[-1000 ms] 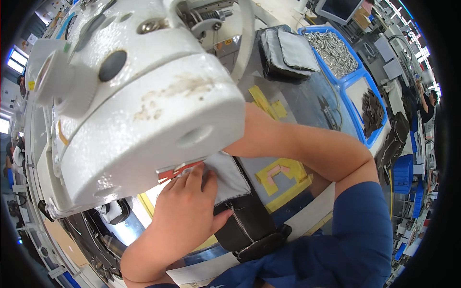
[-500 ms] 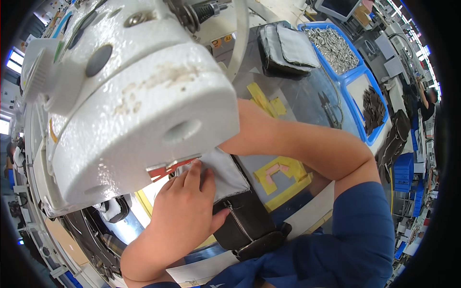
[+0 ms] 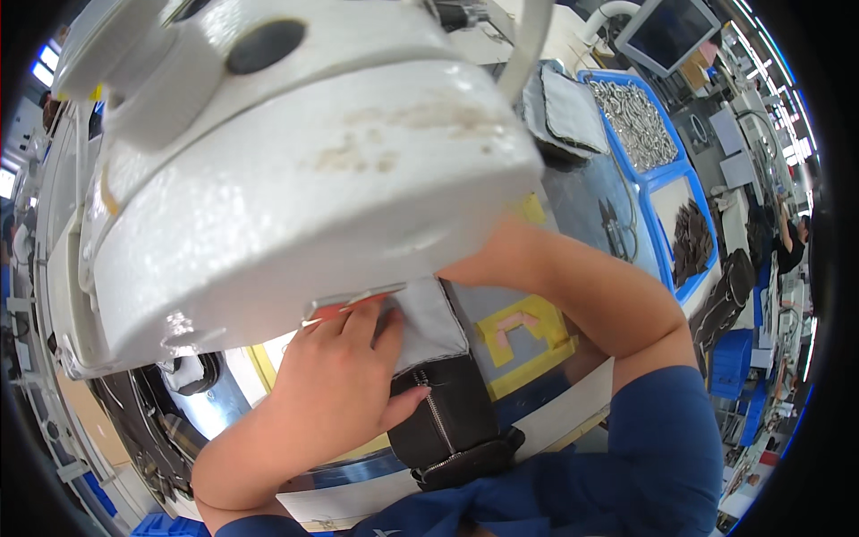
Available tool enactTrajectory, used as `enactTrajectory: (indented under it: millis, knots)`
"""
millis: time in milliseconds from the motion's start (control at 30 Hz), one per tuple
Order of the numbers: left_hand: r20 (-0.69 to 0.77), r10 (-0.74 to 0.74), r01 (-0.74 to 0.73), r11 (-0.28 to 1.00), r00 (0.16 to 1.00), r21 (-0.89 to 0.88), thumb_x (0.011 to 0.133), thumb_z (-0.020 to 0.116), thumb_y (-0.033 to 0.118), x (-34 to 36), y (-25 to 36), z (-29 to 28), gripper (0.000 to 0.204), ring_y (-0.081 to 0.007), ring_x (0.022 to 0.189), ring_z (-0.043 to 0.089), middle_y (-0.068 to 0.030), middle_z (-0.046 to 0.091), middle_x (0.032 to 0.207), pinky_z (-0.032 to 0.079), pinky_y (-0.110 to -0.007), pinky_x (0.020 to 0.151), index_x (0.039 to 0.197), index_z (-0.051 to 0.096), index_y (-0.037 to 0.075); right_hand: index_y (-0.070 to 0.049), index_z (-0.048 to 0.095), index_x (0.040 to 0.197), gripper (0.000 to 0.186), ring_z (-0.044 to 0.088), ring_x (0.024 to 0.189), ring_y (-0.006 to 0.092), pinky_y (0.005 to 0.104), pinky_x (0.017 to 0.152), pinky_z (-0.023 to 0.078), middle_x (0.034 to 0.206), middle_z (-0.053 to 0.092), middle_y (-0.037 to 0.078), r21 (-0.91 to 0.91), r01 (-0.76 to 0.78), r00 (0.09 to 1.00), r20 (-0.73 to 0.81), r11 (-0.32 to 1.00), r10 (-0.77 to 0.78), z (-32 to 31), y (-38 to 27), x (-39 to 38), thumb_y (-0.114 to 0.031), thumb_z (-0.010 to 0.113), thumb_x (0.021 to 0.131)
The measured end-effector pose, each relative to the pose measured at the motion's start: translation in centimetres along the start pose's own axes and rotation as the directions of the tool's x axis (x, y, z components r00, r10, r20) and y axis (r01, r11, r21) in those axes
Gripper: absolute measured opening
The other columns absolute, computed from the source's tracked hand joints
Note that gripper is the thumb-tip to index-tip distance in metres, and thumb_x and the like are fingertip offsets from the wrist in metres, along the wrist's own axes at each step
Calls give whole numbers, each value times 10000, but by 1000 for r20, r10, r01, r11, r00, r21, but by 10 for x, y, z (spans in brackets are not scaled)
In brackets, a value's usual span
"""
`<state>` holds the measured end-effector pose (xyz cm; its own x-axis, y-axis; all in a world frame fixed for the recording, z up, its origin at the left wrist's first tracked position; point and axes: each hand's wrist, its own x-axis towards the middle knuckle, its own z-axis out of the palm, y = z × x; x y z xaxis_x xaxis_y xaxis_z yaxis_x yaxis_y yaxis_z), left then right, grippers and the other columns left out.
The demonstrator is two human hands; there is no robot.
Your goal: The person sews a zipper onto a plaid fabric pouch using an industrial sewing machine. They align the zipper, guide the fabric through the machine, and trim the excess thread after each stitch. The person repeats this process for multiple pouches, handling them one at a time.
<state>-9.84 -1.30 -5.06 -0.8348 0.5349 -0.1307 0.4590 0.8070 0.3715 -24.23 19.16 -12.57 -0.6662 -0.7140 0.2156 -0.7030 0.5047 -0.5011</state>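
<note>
My left hand (image 3: 335, 371) lies on a grey fabric panel (image 3: 429, 327), fingers stretched out and thumb spread. Its fingertips reach beneath the white head of a sewing machine (image 3: 313, 197), close to a red and metal part (image 3: 353, 306) on the underside. The panel joins a black zippered piece (image 3: 440, 416) that extends toward my body, its metal zip facing up. From the right, my right hand (image 3: 488, 255) passes behind the machine head. Only its wrist side shows; the fingers and whatever they touch are hidden, as is the needle area.
Right of the machine stands a blue divided tray (image 3: 646, 179) with metal hardware and dark brown strips. Scissors (image 3: 613, 228) and stacked grey-black pieces (image 3: 573, 112) lie beside it. Yellow and pink tape (image 3: 514, 327) marks the table. Dark bags (image 3: 148, 421) sit at the left.
My view has shifted, so the machine head looks larger and covers more of the right wrist. The left hand keeps its place on the fabric, fingers still flat.
</note>
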Motion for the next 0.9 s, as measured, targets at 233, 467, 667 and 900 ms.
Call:
enactTrajectory:
  millis: [233,467,667,900]
  knots:
    - [-146,86,-84,996,985,24,752,859,442,2,2,15,689,-396,1114,668,-235,642,1292,544,-468,949,1222,679,-27,33,703,806,210,697,843,452,540,811,559,819,713,245,-31,10,1000,10,999,-10,-9,4,-1,-158,626,847]
    - [-433,311,-268,950,846,159,800,824,303,-7,18,28,403,-250,816,670,-82,667,874,527,-360,720,1020,729,-21,-31,722,859,162,696,834,444,534,783,568,814,719,205,3,-12,1000,29,1000,12,-17,-6,-3,-161,646,800]
    - [-457,487,-369,870,744,326,826,789,213,-16,29,29,290,-198,772,629,-50,654,877,503,-353,687,1022,742,5,-47,725,919,171,701,820,429,532,751,577,842,731,187,-70,-66,997,-34,995,64,-14,-21,-5,-178,668,826]
    - [-274,36,7,988,961,155,788,774,110,-28,20,18,385,-278,838,658,-92,647,1047,515,-425,791,1157,679,61,-40,702,893,132,703,804,409,530,748,566,831,726,172,-104,-106,993,47,989,111,-19,-18,-16,-157,659,850]
